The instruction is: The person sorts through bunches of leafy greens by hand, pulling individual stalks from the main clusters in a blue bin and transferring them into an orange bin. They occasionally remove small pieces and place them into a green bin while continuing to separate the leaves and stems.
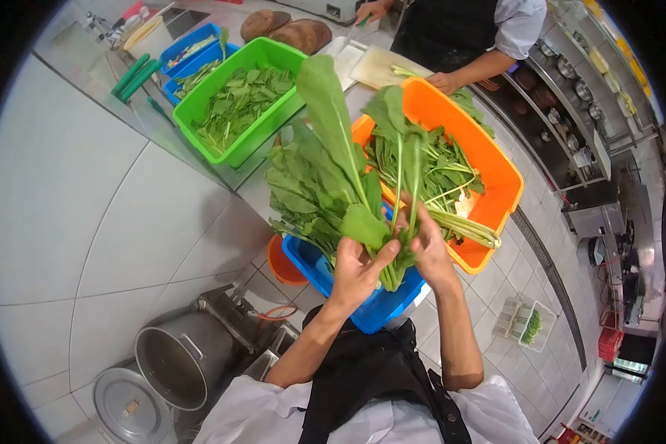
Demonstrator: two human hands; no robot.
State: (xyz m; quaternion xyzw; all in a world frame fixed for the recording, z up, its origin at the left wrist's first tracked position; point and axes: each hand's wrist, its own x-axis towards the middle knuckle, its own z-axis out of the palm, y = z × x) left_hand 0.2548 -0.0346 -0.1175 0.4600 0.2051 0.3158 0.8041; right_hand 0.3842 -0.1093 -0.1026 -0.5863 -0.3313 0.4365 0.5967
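Observation:
My left hand (357, 272) is closed around the lower stalks of a bunch of leafy greens (331, 137), whose long leaves fan up and to the left. Close on its right, my right hand (431, 255) has its fingers curled on stems of the same greens; its fingertips are partly hidden. Both hands are above a blue tub (377, 314), mostly covered by the leaves. Beside my right hand, an orange tub (507, 177) contains more greens, with a bundle of pale stalks (466, 226) lying across its near side.
A green tub (233, 159) of cut leaves stands at the back left, near smaller blue containers (192, 46). Across the counter a co-worker's hand (444, 83) rests by a cutting board (386, 68). A large metal pot (174, 362) and an orange bucket (285, 263) are lower left.

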